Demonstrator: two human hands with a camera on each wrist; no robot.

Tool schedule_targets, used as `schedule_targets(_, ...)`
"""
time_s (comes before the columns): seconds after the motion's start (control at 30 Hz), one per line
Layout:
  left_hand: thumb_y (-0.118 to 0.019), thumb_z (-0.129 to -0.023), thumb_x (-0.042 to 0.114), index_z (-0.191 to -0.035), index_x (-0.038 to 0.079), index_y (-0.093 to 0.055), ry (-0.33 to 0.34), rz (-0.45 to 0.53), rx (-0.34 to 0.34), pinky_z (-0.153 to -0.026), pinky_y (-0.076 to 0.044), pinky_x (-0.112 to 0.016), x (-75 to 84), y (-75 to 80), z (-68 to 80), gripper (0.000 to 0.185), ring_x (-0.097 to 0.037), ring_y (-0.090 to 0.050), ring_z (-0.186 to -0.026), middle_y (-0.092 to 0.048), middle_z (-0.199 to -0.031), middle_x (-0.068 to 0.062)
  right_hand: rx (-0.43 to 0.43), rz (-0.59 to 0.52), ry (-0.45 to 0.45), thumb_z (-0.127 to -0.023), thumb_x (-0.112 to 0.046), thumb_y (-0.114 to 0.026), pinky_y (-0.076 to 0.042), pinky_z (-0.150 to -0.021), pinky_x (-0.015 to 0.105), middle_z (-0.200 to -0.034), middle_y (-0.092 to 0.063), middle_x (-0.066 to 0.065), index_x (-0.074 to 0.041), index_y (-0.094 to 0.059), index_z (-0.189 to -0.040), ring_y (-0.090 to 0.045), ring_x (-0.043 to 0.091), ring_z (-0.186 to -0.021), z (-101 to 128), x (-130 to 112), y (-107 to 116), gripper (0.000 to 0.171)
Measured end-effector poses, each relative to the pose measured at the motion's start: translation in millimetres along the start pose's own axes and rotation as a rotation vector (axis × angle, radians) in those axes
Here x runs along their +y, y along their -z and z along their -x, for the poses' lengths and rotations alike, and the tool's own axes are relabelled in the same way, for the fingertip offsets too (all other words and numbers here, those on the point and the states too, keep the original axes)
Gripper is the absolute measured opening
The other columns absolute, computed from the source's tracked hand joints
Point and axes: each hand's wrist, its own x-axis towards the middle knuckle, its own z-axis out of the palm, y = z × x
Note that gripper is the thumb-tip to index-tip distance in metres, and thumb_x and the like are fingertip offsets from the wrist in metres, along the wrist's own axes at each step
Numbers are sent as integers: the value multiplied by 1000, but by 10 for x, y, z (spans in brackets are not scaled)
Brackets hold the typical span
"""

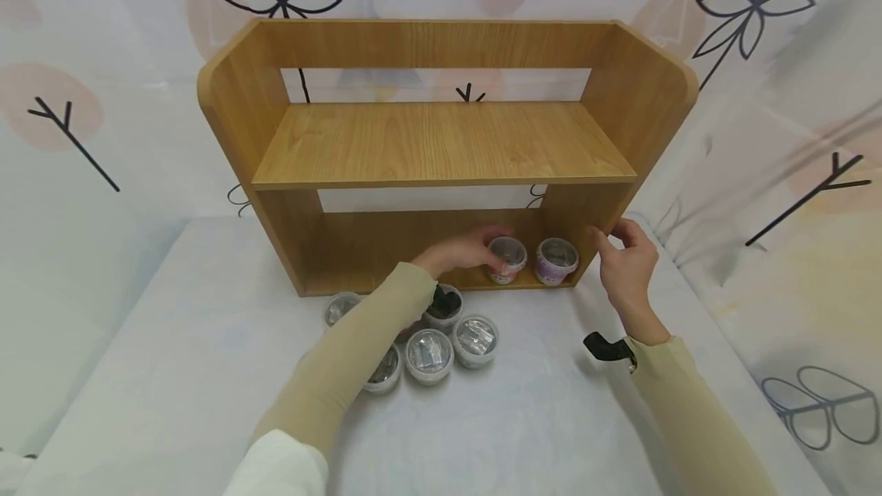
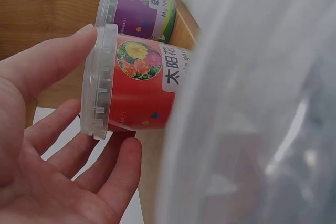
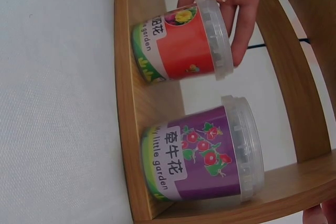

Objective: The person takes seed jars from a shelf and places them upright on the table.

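My left hand (image 1: 465,251) holds a clear-lidded plastic cup with a red flower label (image 2: 142,87) on the lower shelf. Its thumb lies at the lid's edge, the fingers around the opposite side. Just right of it stands a matching purple-labelled cup (image 3: 205,156), upright near the rack's right end. My right hand (image 1: 627,266) grips the front edge of the wooden rack's right side panel (image 1: 599,205), with a thumb lapping over it.
The two-tier wooden rack (image 1: 441,144) stands at the back of a white-covered table (image 1: 524,419). Several lidded cups (image 1: 429,354) cluster in front of it, partly hidden under my left forearm. Patterned cloth (image 1: 89,98) hangs behind and at the sides.
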Motion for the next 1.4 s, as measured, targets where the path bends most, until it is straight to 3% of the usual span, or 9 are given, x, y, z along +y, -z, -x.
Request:
schedule_targets(0.53,-79,-81,4,-146,2,-46,49,-4,32,-103,-45,-33,25,-30,-33,73,-26,-52,-125,-55,-138,-14,1,-11,11,-93,-31,-71,-43,-107,39,-114,-67,9,-6,-67,-121,-58,18,-115,6,2,17,38)
schedule_targets(1.07,-79,-82,8,-138,3,-53,0,-5,26,-95,-49,-30,176,41,68,62,-21,-57,-117,-60,-130,-11,4,-10,8,-93,-32,-72,-43,-107,39,-115,-67,9,-6,-67,-121,-59,19,-115,16,5,31,39)
schedule_targets(1.4,-80,-85,19,-144,7,-49,-35,-49,-5,-100,-47,-34,250,117,208,68,-22,-52,-124,-54,-139,-9,-10,-4,11,-94,-32,-71,-43,-107,39,-116,-67,9,-6,-67,-122,-58,19,-116,12,1,20,39)
